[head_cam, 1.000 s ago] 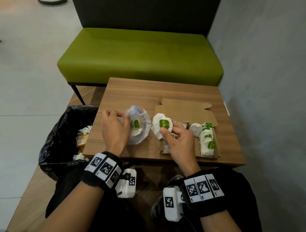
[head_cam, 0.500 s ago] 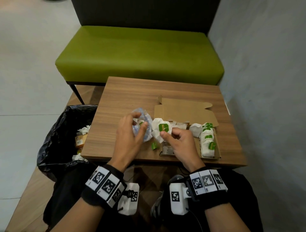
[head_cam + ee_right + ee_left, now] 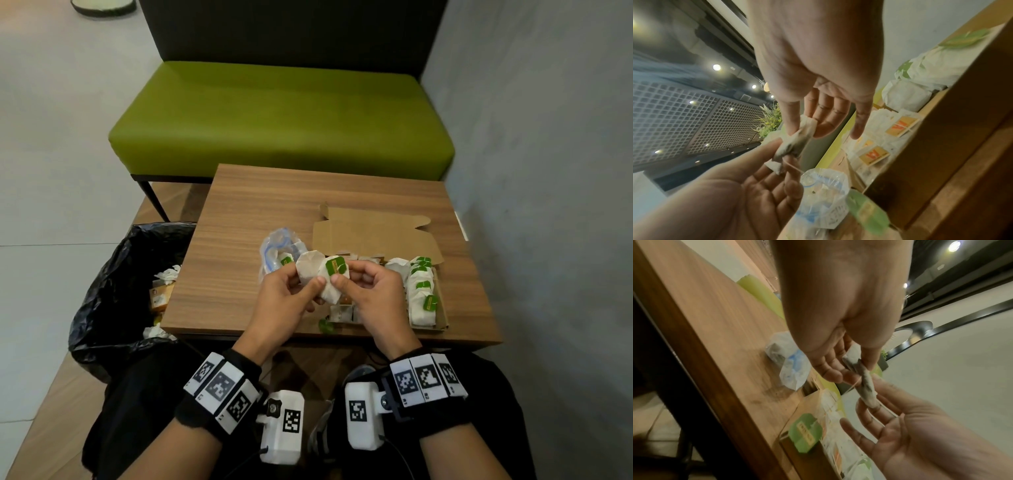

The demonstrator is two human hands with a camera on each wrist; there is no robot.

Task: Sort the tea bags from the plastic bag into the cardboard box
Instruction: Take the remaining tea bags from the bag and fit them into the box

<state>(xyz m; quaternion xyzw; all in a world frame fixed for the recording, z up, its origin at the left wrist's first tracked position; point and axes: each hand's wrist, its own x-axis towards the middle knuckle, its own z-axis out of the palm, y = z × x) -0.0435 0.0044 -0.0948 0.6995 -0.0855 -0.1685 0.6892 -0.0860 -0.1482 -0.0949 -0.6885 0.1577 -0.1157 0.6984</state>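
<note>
- Both hands raised just above the near edge of the wooden table [image 3: 260, 205], meeting at centre, palms turned partly toward each other.
- Left hand [image 3: 286, 301] pinches the white tea bags [image 3: 320, 274] between thumb and fingertips; other fingers loosely curled under. Left wrist view shows the thumb on one face of the paper, fingers on the other.
- Right hand [image 3: 373, 294] pinches the same bundle from the other side, thumb tip [image 3: 339, 281] against the paper, index behind; remaining fingers spread and relaxed in the right wrist view.
- Held bundle looks like two bags together, one with a green tag [image 3: 335, 266] facing up; a thin string hangs from it in the wrist views.
- Clear plastic bag [image 3: 277, 250] lies crumpled on the table just left of the hands, apart from both; at least one bag with a green tag shows inside.
- Cardboard box [image 3: 373, 236] open on the table right of the hands, lid flap back; a row of white bags with green tags [image 3: 423, 291] packed along its right side, some orange-tagged ones nearer the middle.
- One loose green tag [image 3: 327, 325] on the table edge below the hands.
- Black bin bag [image 3: 113, 274] left of the table, green bench [image 3: 281, 116] behind.
</note>
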